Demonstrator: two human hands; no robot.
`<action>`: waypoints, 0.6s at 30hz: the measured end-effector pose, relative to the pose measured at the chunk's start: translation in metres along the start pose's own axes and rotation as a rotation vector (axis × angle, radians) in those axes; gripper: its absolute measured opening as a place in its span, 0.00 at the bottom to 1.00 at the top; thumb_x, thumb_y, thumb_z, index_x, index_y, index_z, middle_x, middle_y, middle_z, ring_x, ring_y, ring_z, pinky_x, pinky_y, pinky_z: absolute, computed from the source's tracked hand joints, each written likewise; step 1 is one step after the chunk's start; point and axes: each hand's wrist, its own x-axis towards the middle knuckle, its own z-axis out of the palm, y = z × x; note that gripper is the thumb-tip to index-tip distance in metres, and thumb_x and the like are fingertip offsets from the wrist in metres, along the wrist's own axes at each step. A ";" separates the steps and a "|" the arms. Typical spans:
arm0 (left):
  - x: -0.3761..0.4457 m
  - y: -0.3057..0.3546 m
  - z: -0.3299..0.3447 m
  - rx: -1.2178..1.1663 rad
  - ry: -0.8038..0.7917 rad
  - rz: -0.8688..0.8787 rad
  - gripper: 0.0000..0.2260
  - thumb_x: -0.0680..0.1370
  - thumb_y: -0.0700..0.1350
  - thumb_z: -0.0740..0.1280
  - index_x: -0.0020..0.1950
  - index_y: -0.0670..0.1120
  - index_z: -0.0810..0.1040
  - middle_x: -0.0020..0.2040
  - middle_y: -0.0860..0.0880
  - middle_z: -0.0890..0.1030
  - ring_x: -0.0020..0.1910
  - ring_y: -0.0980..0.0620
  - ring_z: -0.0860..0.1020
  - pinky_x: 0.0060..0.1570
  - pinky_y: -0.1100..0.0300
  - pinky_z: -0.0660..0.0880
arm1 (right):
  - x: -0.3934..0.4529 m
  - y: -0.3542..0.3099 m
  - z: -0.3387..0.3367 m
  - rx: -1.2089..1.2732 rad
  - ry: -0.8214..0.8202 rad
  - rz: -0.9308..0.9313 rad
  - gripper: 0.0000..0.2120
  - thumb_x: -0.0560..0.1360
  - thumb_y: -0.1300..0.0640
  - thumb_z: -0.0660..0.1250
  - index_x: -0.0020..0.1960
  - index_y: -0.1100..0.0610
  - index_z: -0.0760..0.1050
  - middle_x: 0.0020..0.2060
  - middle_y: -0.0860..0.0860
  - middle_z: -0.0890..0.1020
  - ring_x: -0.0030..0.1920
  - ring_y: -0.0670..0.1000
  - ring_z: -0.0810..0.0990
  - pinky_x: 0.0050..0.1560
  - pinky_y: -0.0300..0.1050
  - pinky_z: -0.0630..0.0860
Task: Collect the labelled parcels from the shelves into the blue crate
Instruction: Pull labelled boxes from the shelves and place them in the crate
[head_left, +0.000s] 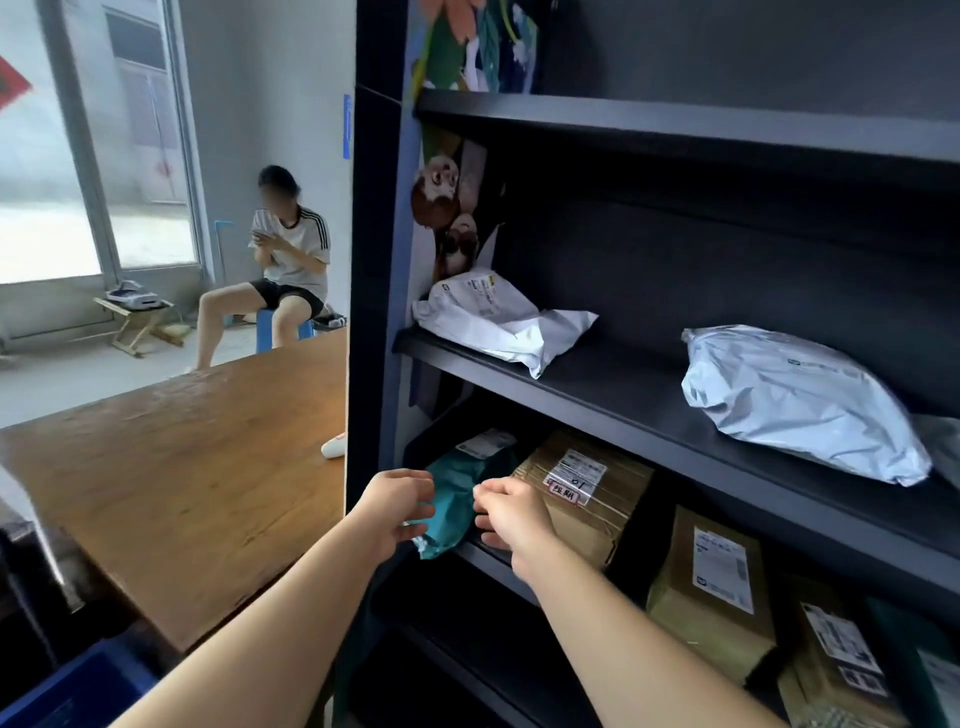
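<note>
A teal poly parcel (456, 498) with a white label lies at the left end of the lower shelf (488, 564), its near end hanging over the shelf edge. My left hand (400, 506) grips its left edge, thumb on top and fingers underneath. From the other side, my right hand (511, 514) has its fingers curled on the right edge. A corner of the blue crate (78, 691) shows at the bottom left, below my left forearm.
Labelled cardboard boxes (592, 499) (711, 592) (831, 660) stand along the same shelf. One shelf up lie a white poly bag (498, 322) and a grey poly bag (795, 400). A wooden table (182, 467) stands left of the shelving. A person (285, 260) sits at the back.
</note>
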 end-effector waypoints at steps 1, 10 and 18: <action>0.007 -0.002 0.003 0.012 0.005 -0.014 0.06 0.76 0.36 0.63 0.48 0.46 0.77 0.47 0.45 0.78 0.38 0.49 0.76 0.37 0.58 0.73 | 0.005 0.003 -0.002 -0.002 -0.012 0.012 0.06 0.77 0.56 0.64 0.51 0.56 0.76 0.39 0.51 0.78 0.42 0.51 0.77 0.37 0.40 0.73; 0.091 -0.011 0.027 0.097 0.016 -0.066 0.10 0.78 0.40 0.61 0.57 0.43 0.77 0.49 0.47 0.77 0.43 0.48 0.77 0.42 0.55 0.74 | 0.072 0.021 0.003 -0.008 -0.055 0.126 0.05 0.78 0.55 0.62 0.49 0.51 0.77 0.47 0.51 0.81 0.44 0.49 0.78 0.40 0.41 0.75; 0.180 -0.010 0.038 0.195 -0.038 -0.090 0.12 0.79 0.38 0.57 0.60 0.47 0.71 0.48 0.45 0.77 0.46 0.46 0.77 0.37 0.58 0.73 | 0.152 0.023 0.029 0.052 -0.044 0.262 0.07 0.78 0.58 0.59 0.53 0.51 0.73 0.44 0.49 0.78 0.41 0.48 0.77 0.36 0.40 0.75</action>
